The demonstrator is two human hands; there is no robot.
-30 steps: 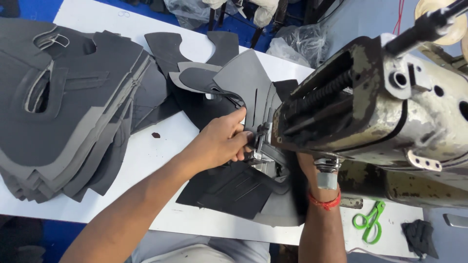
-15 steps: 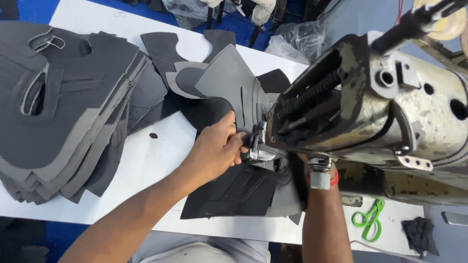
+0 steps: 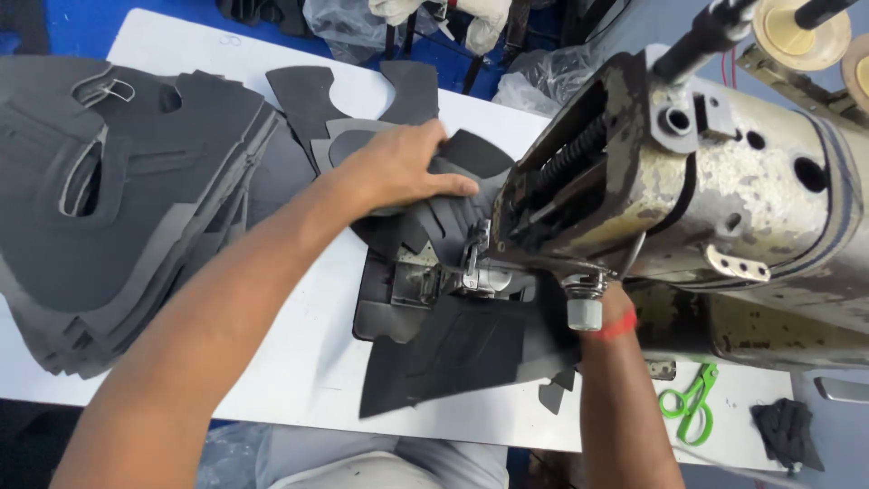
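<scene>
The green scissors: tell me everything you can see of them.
The green scissors lie flat on the white table, at its right end near the front edge, just below the body of the sewing machine. They look small, with bright green loop handles that seem to be plastic; the blades are too small to make out. No hand touches them. A dark scrap of cloth lies apart to their right, and the person's right forearm passes to their left.

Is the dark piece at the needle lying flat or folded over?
Mostly flat: the dark piece is spread on the white table under the presser foot. The left hand presses its far end down, where layers overlap.
</scene>
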